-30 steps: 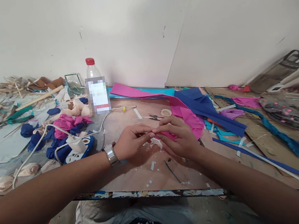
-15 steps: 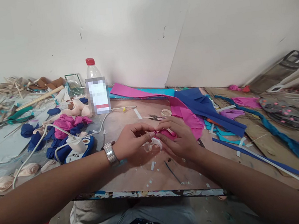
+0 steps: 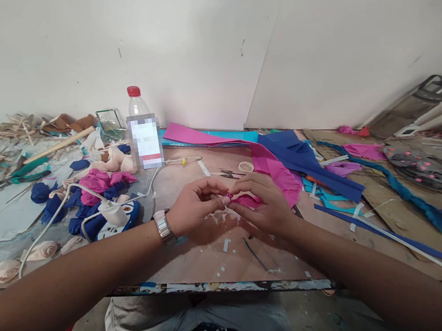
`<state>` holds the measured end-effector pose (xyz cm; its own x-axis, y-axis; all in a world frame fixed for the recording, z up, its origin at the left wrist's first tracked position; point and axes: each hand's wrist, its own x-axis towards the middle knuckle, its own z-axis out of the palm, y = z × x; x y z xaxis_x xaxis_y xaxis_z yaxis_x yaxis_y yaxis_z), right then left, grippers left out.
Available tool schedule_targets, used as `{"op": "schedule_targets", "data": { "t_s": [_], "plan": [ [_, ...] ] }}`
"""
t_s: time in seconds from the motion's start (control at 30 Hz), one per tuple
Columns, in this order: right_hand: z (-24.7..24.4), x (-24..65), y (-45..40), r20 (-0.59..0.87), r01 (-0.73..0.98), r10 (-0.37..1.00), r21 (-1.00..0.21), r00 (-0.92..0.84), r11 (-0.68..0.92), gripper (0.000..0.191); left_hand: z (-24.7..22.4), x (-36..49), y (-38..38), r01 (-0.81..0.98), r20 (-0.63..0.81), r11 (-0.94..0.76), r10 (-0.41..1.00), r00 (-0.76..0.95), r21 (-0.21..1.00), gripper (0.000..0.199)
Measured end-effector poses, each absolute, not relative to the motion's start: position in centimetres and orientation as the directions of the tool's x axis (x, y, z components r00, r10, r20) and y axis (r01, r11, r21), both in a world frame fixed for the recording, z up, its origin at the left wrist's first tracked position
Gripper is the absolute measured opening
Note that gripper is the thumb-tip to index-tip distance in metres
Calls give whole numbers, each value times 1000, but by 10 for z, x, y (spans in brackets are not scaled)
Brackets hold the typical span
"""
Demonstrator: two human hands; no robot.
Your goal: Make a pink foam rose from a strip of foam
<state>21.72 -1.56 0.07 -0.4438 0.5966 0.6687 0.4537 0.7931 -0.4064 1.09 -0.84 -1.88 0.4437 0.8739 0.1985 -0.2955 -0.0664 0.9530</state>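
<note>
Between both hands, a little above the table, is a pink strip of crepe paper or cloth, its left end bunched into a small tight knob. My left hand, with a metal watch at the wrist, pinches that knob between thumb and fingertips. From the other side my right hand grips the strip, thumb below and fingers curled over. A longer pink strip runs back from beside the right hand across the table. Whitish scraps on the table show beneath the fingers.
Left of the hands stands a power strip with a white cord, among blue and pink crumpled rosettes. Behind it is a red-capped bottle. Green-handled pliers lie farther left. A tape ring and blue strips lie beyond the hands.
My fingertips have shifted slightly around the pink strip, and its bunched end shows more clearly between them. The whitish scrap under the hands is less visible. The rest stays in place.
</note>
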Motion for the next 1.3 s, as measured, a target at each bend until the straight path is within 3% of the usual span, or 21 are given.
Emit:
{"op": "schedule_targets", "data": {
  "t_s": [0.5,0.83,1.3],
  "plan": [
    [3,218,-17,683,453,571,-374,-456,809,14,-16,12,-8,-308,173,-34,882,438,951,34],
    [2,218,-16,696,453,577,-387,-428,803,4,-17,12,-9,-290,151,-21,889,433,957,35],
    [0,219,-13,701,490,583,-370,-411,790,4,-17,10,-11,-117,247,-218,898,365,969,31]
  ]
}}
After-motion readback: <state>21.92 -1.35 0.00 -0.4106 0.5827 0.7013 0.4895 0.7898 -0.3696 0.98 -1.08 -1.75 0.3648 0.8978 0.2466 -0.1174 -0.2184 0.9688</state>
